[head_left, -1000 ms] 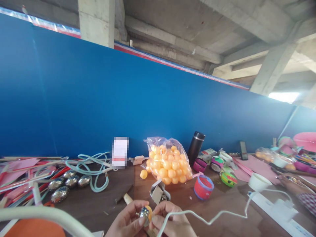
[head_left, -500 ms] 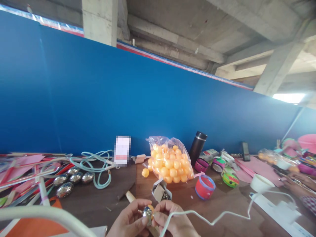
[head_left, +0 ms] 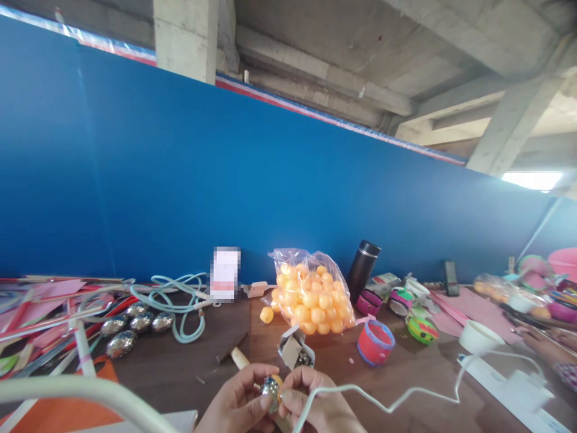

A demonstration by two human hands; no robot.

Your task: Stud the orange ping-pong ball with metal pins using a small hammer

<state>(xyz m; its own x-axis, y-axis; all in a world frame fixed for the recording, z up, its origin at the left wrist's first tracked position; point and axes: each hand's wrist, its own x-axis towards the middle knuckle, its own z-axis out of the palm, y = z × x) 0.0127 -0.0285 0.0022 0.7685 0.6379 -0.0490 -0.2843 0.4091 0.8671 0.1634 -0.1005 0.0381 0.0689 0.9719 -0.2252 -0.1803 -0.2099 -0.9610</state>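
Between my hands is an orange plastic ball (head_left: pixel 271 392), its near side covered in shiny silver thumbtack heads, with some orange showing at the top right. My left hand (head_left: pixel 237 400) grips it with thumb and fingers. Pressed against the ball's right side, the fingertips of my right hand (head_left: pixel 318 400) are pinched together; whatever they hold is too small to make out. Just beyond my hands stands a small open box (head_left: pixel 296 350) with silver tacks inside. A hammer (head_left: pixel 238 359) lies behind my left hand, its wooden handle partly hidden.
A clear bag of orange balls (head_left: pixel 313 300) stands at the back beside a black flask (head_left: pixel 363 270). Silver-covered balls (head_left: pixel 121 343) and a pale blue cable (head_left: pixel 180 310) lie left. A white cord (head_left: pixel 396 404) crosses before my right hand. Another person's arm (head_left: pixel 547 349) shows far right.
The view has shifted very slightly. My hands keep the same hold on the ball, with only tiny finger movement. The other person's arm at far right has moved a little.
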